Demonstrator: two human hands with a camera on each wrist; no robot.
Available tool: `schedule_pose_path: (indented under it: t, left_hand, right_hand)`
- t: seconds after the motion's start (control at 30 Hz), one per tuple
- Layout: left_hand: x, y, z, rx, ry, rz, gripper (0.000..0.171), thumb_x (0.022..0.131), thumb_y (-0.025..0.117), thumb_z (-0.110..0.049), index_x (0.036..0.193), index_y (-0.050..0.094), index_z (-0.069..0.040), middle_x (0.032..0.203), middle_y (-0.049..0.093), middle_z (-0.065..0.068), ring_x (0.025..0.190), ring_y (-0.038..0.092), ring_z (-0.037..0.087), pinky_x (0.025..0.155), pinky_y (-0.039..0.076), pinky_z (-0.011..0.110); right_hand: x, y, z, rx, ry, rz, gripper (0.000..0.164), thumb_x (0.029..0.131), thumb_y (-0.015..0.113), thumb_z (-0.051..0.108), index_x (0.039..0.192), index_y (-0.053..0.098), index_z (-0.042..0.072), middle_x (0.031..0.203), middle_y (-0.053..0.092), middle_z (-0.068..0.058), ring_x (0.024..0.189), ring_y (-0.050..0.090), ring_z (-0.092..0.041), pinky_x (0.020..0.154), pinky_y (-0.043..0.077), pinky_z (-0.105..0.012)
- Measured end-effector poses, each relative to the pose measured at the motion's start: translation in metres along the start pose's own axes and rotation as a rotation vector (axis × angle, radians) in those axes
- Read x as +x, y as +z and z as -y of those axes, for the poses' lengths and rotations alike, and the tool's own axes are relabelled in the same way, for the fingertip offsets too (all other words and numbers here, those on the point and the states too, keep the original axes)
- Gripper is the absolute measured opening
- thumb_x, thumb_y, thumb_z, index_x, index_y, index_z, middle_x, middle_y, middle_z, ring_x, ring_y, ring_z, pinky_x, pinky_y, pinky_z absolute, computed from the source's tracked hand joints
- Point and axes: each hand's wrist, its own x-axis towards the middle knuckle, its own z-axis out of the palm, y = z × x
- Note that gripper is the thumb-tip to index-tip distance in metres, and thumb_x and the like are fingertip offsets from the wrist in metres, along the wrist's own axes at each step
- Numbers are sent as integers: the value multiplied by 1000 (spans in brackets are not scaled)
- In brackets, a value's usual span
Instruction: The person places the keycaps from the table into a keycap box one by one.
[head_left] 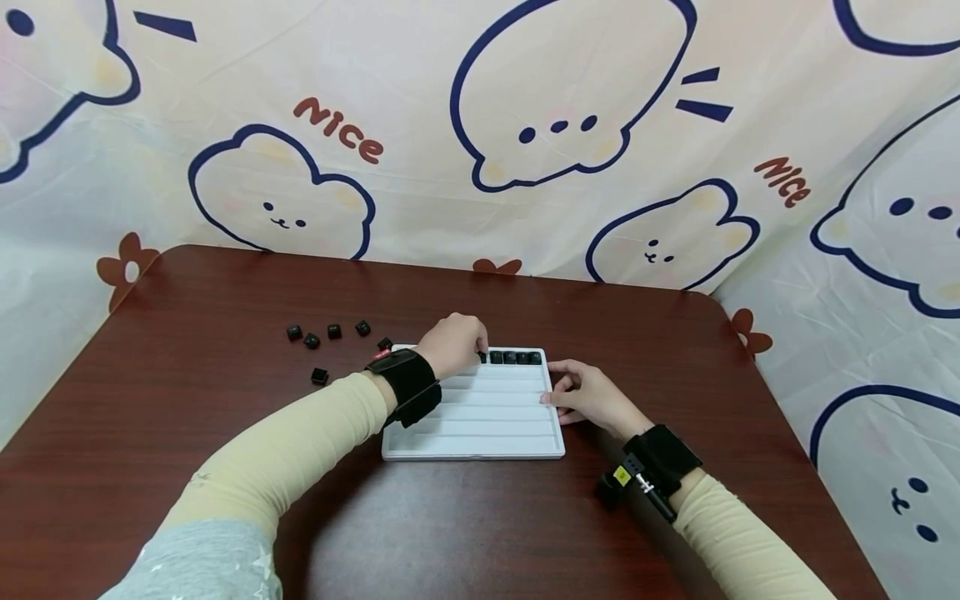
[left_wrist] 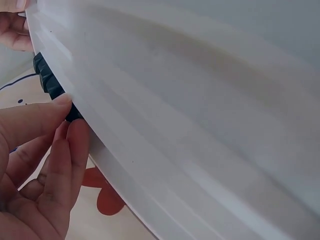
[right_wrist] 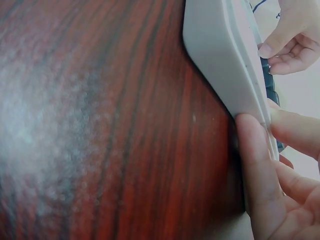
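A white ridged tray (head_left: pixel 474 446) lies on the table, with long rows running from side to side. My left hand (head_left: pixel 452 343) reaches over its far edge and pinches a small black keycap (left_wrist: pixel 74 114) between thumb and fingertips, right at the far row. Beside that keycap, toward the right corner, several black keycaps (head_left: pixel 511 357) stand in a line in the same row. My right hand (head_left: pixel 592 398) grips the tray's right side, thumb and fingers on its rim (right_wrist: pixel 252 82). The left fingers partly hide the pinched keycap.
Several loose black keycaps (head_left: pixel 311 341) lie scattered on the brown table (head_left: pixel 420 542) left of the tray, one (head_left: pixel 385 343) close to its far left corner. A printed cloth (head_left: pixel 420 217) hangs behind the table and along its sides.
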Motion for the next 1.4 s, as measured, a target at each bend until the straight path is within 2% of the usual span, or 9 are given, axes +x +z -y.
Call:
schedule_pose_path:
  t: [0.47, 1.07, 1.4]
  left_hand:
    - [-1, 2, -1, -3, 28, -14, 15, 90, 72, 8, 98, 77, -3, 102, 73, 7, 92, 66, 20, 85, 55, 34]
    - [-1, 1, 0, 10, 24, -23, 10, 90, 74, 3, 96, 76, -5, 97, 72, 6, 87, 64, 19, 84, 54, 33]
    - [-4, -5, 7, -17, 36, -30, 7, 91, 77, -4, 97, 76, -5, 92, 69, 4, 82, 61, 18, 79, 53, 32]
  right_hand:
    - [4, -1, -4, 5, -2, 0, 62, 95, 72, 4, 149, 44, -3, 96, 60, -13, 74, 64, -17, 67, 60, -31]
    - [4, -1, -2, 8, 9, -2, 62, 95, 73, 5, 150, 44, -2, 96, 59, -13, 74, 63, -17, 66, 59, -30]
    - [4, -1, -4, 2, 10, -5, 62, 95, 74, 5, 149, 44, -2, 95, 59, -13, 74, 64, -18, 67, 60, -31]
